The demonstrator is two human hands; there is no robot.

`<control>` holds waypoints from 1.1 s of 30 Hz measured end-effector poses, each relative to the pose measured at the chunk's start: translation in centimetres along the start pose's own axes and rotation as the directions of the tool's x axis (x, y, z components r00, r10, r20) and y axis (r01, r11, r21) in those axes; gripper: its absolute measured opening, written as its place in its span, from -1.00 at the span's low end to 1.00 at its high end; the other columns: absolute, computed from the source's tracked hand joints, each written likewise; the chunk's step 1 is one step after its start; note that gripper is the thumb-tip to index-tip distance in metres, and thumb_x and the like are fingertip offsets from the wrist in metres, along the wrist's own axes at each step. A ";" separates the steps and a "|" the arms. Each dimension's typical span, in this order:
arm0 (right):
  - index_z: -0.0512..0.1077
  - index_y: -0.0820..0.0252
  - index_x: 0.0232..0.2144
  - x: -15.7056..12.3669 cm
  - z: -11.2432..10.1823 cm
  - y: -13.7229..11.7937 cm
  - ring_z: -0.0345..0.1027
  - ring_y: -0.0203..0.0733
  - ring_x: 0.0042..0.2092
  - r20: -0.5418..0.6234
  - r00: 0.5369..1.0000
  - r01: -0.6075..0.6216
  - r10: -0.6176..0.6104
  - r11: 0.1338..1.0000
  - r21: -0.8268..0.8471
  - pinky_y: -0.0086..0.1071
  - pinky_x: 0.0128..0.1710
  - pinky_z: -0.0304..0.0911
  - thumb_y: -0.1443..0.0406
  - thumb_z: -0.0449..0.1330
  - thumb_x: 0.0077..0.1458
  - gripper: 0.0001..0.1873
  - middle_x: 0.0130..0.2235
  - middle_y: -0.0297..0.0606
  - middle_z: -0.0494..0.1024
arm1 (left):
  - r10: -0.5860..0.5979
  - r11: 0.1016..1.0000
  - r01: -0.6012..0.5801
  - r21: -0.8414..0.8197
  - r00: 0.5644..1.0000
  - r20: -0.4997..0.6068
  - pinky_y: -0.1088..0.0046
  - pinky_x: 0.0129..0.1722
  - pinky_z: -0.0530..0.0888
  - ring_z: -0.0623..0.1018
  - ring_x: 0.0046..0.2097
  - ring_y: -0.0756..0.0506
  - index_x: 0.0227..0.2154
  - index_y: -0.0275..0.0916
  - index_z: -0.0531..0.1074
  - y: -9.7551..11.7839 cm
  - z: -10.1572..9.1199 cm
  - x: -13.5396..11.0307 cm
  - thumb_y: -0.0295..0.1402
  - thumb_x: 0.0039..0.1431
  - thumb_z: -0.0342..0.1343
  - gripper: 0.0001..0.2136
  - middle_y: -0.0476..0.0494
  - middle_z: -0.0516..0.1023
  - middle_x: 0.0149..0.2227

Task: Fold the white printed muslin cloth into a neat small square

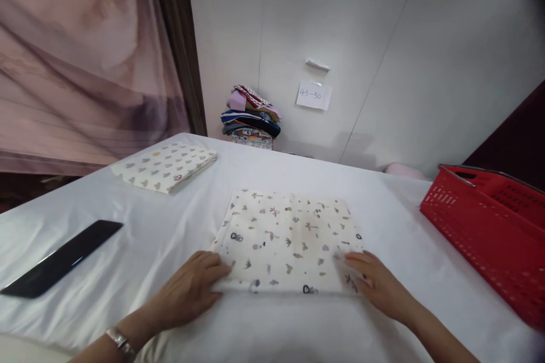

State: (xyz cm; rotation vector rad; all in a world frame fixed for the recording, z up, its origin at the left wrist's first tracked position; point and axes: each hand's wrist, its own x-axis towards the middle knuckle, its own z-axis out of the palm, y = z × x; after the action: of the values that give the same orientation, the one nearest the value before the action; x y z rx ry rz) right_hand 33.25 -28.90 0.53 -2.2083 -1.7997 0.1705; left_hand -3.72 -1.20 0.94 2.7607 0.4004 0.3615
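Note:
A cream cloth [293, 241] printed with small palm trees, leaves and flamingos lies folded into a flat rectangle on the white-covered table in front of me. My left hand [193, 283] rests at its near left corner, fingertips on the fabric and thumb apart by the near edge. At the near right side, my right hand [377, 283] touches the cloth with its fingers stretched out over the edge. Neither hand appears to grip the fabric. Farther back on the left lies another folded cream cloth [164, 167] with grey cloud-like prints.
A black flat panel [63, 258] lies on the left of the white table cover [323, 176]. To the right stands a red plastic basket [481, 227]. Behind the table's far edge rises a stack of folded clothes [251, 119] against the wall. A pink curtain [85, 57] hangs at left.

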 end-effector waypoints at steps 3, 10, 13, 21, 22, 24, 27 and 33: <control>0.21 0.00 0.15 4.0 -0.1 -3.9 0.03 -0.09 0.22 -0.001 1.000 -0.001 0.001 0.988 0.151 -0.06 0.18 0.02 0.19 -0.06 0.17 -0.51 0.20 -0.27 0.21 | -0.227 0.966 0.221 -0.133 0.973 -0.033 0.34 -0.09 0.42 0.45 -0.05 -0.16 -0.10 -0.05 0.42 -0.2 -0.4 0.5 -0.14 0.03 0.08 -0.66 -0.11 0.43 -0.01; -0.01 0.24 0.25 14.6 3.8 -10.3 -0.37 -0.15 0.32 -0.046 0.999 -0.024 0.028 0.996 0.087 -0.16 0.27 -0.36 0.18 -0.19 0.22 -0.41 0.32 -0.24 -0.16 | -0.807 0.557 0.781 -0.282 0.590 0.040 0.28 -0.11 0.42 0.49 -0.06 -0.25 0.06 -0.32 0.25 -2.1 0.6 4.0 -0.05 -0.01 0.03 -0.39 -0.31 0.45 -0.02; 0.01 0.34 0.24 16.4 6.6 -10.1 -0.37 -0.10 0.32 0.077 0.992 -0.097 0.096 0.995 0.008 -0.13 0.26 -0.39 0.17 -0.22 0.22 -0.40 0.32 -0.17 -0.16 | -0.845 0.464 0.791 -0.399 0.530 0.069 0.27 -0.08 0.41 0.48 -0.04 -0.27 0.03 -0.32 0.29 -2.5 0.7 5.2 -0.05 -0.10 0.12 -0.37 -0.33 0.46 -0.01; 0.00 0.25 0.25 16.8 7.7 -9.2 -0.41 -0.16 0.32 0.146 0.982 -0.127 0.123 0.992 0.016 -0.18 0.25 -0.43 0.15 -0.23 0.22 -0.40 0.33 -0.23 -0.21 | -0.729 0.096 0.694 -0.713 0.537 0.424 0.33 -0.27 0.53 0.56 -0.17 -0.24 -0.29 -0.27 0.43 -2.2 -0.7 6.4 -0.01 -0.18 0.21 -0.54 -0.21 0.58 -0.21; 0.00 0.24 0.25 16.9 7.4 -9.2 -0.41 -0.16 0.32 0.158 0.979 -0.136 0.129 0.990 0.032 -0.18 0.25 -0.42 0.16 -0.20 0.20 -0.40 0.33 -0.23 -0.22 | -0.722 0.085 0.691 -0.718 0.539 0.434 0.33 -0.28 0.53 0.56 -0.18 -0.24 -0.30 -0.27 0.42 -2.0 -0.9 6.4 -0.01 -0.18 0.21 -0.55 -0.21 0.58 -0.22; -0.05 0.25 0.26 16.9 7.1 -9.2 -0.44 -0.16 0.32 0.152 0.981 -0.133 0.123 0.990 0.054 -0.18 0.24 -0.42 0.18 -0.17 0.18 -0.38 0.33 -0.23 -0.24 | -0.748 0.094 0.692 -0.715 0.523 0.408 0.33 -0.30 0.53 0.57 -0.19 -0.25 -0.31 -0.28 0.41 -1.8 -1.0 6.6 -0.03 -0.19 0.23 -0.55 -0.22 0.58 -0.23; -0.10 0.25 0.27 16.6 7.4 -9.0 -0.50 -0.17 0.32 0.126 0.989 -0.085 0.079 0.996 0.039 -0.18 0.25 -0.49 0.14 -0.22 0.21 -0.37 0.33 -0.25 -0.27 | -0.770 0.071 0.690 -0.720 0.497 0.400 0.32 -0.30 0.54 0.57 -0.19 -0.24 -0.28 -0.27 0.38 -1.7 -0.8 6.7 -0.05 -0.18 0.24 -0.54 -0.22 0.57 -0.23; -0.01 0.24 0.25 15.8 8.4 -8.9 -0.43 -0.17 0.32 0.123 0.991 -0.058 0.058 0.998 -0.001 -0.19 0.25 -0.48 0.10 -0.29 0.23 -0.38 0.32 -0.26 -0.20 | -0.738 -0.049 0.628 -0.777 0.502 0.452 0.30 -0.31 0.54 0.57 -0.21 -0.25 -0.25 -0.25 0.40 -2.0 -0.6 6.5 -0.10 -0.18 0.27 -0.56 -0.21 0.59 -0.26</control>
State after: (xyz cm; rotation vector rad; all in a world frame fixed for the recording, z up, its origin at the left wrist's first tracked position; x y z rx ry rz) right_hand 26.04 -10.68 -3.48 -2.2955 -1.7970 0.3271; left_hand 1.68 2.80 2.09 1.1304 1.1654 0.2929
